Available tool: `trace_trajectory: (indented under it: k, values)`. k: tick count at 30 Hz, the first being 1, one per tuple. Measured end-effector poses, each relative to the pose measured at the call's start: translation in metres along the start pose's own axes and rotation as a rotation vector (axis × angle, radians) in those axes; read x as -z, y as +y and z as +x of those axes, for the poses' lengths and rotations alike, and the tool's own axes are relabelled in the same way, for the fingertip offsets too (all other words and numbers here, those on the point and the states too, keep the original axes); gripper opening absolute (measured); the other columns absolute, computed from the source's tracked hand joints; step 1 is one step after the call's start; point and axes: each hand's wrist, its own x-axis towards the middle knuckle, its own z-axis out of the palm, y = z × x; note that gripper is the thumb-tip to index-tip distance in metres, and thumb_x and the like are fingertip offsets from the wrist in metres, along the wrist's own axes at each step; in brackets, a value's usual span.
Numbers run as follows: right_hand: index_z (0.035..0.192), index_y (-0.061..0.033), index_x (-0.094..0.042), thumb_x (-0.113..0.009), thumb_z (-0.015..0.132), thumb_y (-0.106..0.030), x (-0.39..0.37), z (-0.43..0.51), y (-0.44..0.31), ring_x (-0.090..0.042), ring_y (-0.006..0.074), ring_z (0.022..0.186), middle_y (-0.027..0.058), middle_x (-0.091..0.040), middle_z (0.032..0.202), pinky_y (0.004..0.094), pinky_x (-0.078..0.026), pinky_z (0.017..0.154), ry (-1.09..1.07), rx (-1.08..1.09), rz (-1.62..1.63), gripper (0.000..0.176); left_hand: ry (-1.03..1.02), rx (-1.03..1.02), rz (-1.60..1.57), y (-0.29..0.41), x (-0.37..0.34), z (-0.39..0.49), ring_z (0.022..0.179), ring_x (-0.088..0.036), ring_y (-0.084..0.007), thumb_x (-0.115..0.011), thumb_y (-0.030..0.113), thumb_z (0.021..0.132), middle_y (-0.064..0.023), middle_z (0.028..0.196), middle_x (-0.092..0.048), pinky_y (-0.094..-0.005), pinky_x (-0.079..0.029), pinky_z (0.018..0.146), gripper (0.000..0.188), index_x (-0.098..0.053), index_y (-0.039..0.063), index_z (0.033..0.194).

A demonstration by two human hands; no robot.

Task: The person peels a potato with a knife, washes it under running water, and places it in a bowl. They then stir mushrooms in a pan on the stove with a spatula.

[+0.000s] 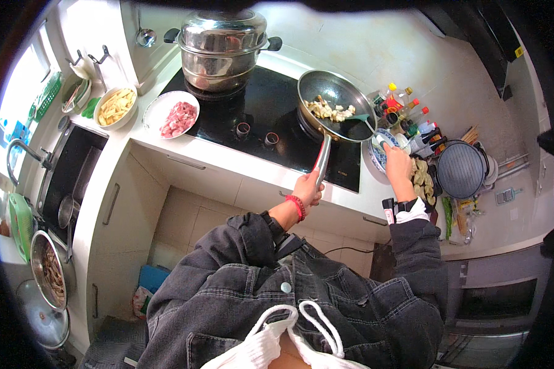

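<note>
My left hand grips the long handle of a wok, which is tilted above the right side of the black cooktop. Chopped pale pieces of food lie in the wok. My right hand is closed on the handle of a spatula, whose pale green blade touches the wok's inside near the food. Just under the right hand, partly hidden, is a blue-and-white patterned bowl.
A steamer pot stands on the back left burner. Plated raw meat and a bowl of pale cut pieces sit left of the cooktop. Bottles and a ridged round pan crowd the right. The sink is at far left.
</note>
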Motion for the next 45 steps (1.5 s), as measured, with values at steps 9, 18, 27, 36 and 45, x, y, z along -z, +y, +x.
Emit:
trace_trajectory:
  k: [9,18,27,36,45]
  values:
    - [0.096,-0.0113,-0.057,-0.050,0.077,-0.011,-0.027,0.002,-0.012,-0.058,0.0260,0.070,0.0087,-0.058,0.075,0.0366,-0.046,0.059,0.099,-0.012,0.062,0.020,0.013,0.003,0.004,-0.002,0.000,0.001,0.038,-0.031,-0.0049,-0.047,0.038,0.085,-0.0004,0.061,-0.045,-0.0190,-0.022,0.035,0.030,-0.046,0.008,0.092]
    - [0.081,-0.0072,-0.060,-0.044,0.084,-0.019,-0.033,0.027,-0.031,-0.059,0.0280,0.066,0.0107,-0.059,0.069,0.0386,-0.047,0.055,0.097,-0.018,0.088,0.020,-0.003,-0.023,0.008,-0.003,0.001,0.001,0.037,-0.031,-0.0047,-0.046,0.038,0.086,-0.0008,0.061,-0.046,-0.0189,-0.022,0.034,0.031,-0.046,0.008,0.091]
    - [0.069,-0.0028,-0.061,-0.041,0.087,-0.024,-0.004,0.035,-0.022,-0.060,0.0304,0.063,0.0147,-0.060,0.065,0.0399,-0.048,0.056,-0.014,0.041,0.059,0.034,0.009,-0.028,0.019,-0.002,0.003,0.003,0.037,-0.030,-0.0045,-0.045,0.038,0.086,-0.0009,0.061,-0.046,-0.0190,-0.022,0.034,0.030,-0.044,0.009,0.088]
    - [0.085,-0.0139,-0.060,-0.049,0.078,-0.011,0.040,0.019,-0.009,-0.060,0.0280,0.070,0.0108,-0.059,0.072,0.0385,-0.047,0.059,-0.059,-0.020,-0.076,0.014,0.004,-0.022,0.010,-0.002,0.002,0.004,0.037,-0.031,-0.0051,-0.045,0.038,0.086,-0.0009,0.061,-0.046,-0.0198,-0.022,0.034,0.029,-0.045,0.008,0.089]
    - [0.074,-0.0094,-0.060,-0.049,0.075,-0.013,0.017,0.023,-0.022,-0.060,0.0244,0.068,0.0089,-0.060,0.066,0.0355,-0.048,0.053,0.133,0.026,-0.079,0.011,0.005,-0.041,0.016,-0.003,0.001,0.001,0.036,-0.030,-0.0051,-0.046,0.038,0.086,-0.0009,0.061,-0.045,-0.0202,-0.023,0.034,0.030,-0.045,0.008,0.090]
